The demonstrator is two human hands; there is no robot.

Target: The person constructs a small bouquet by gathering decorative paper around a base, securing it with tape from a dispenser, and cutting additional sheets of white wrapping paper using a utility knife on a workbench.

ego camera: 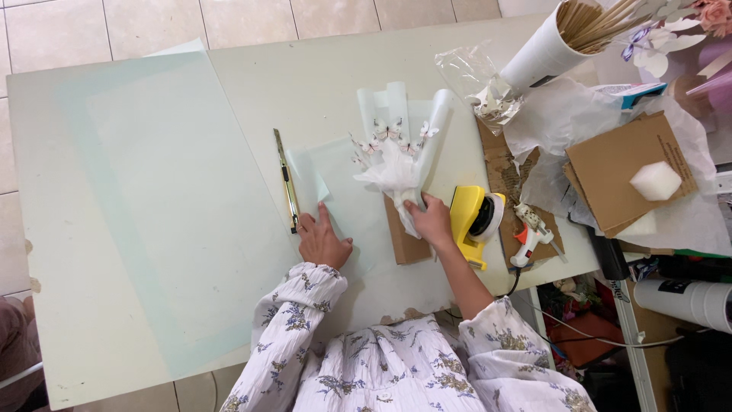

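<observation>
In the head view, a small bouquet (398, 149) is seen near the middle of the pale tabletop (114, 229). It is made of translucent, pale green paper rolled into soft tubes, with crumpled white tissue at the base and small paper butterflies fixed on it. Its lower end is held by the right hand (432, 220), whose grip is closed around the gathered tissue, above a brown cardboard piece (404, 243). The left hand (322, 243) is laid flat, with open fingers, on a thin sheet of pale green paper (335, 191). A slim utility knife (287, 181) lies just beside this hand. A yellow tape dispenser (473, 221) and a white glue gun (528, 235) are placed to the right.
</observation>
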